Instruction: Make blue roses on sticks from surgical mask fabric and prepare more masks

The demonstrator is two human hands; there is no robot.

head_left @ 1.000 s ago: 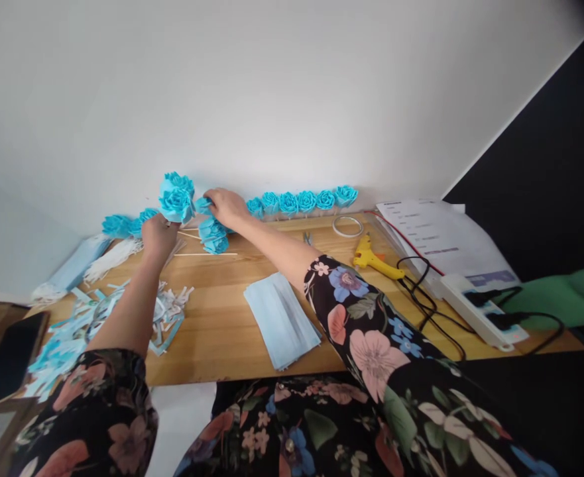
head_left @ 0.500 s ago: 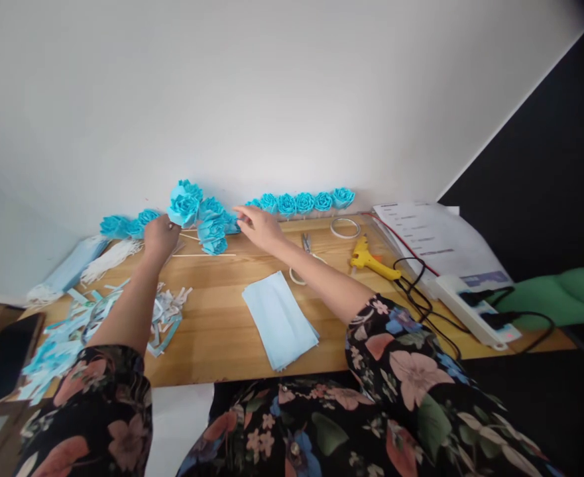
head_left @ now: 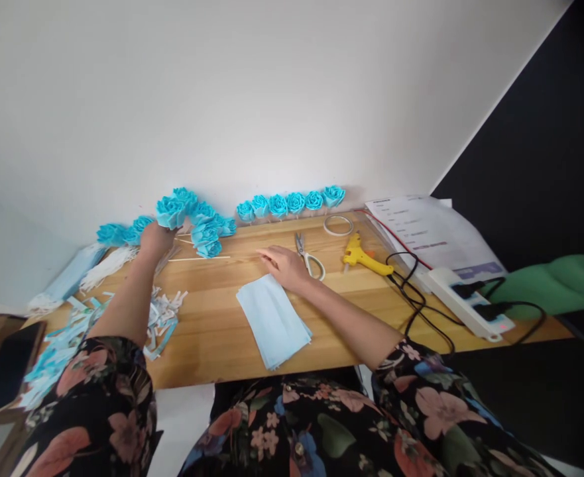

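Observation:
My left hand (head_left: 156, 242) is at the back left of the table, its fingers closed and partly hidden behind a blue paper flower (head_left: 171, 212) that it appears to hold by the stem. More blue paper flowers (head_left: 207, 238) cluster just right of that hand, with thin sticks (head_left: 199, 258) beneath them. My right hand (head_left: 286, 265) is palm down at mid-table, fingers loosely extended with nothing in them. It is by the far edge of a stack of light blue sheets (head_left: 274, 321). Scissors (head_left: 309, 257) with white handles lie just beyond it.
A row of blue flowers (head_left: 295, 203) lines the wall. To the right are a tape roll (head_left: 339, 226), a yellow glue gun (head_left: 366, 257), a power strip (head_left: 465, 305) and papers (head_left: 425, 232). Cut strips (head_left: 165, 315) and a phone (head_left: 7, 371) are at left.
My right hand has drawn back from the flowers toward the stack, moving right and nearer to me. My left hand has shifted slightly left, with the upper flowers lower and farther left.

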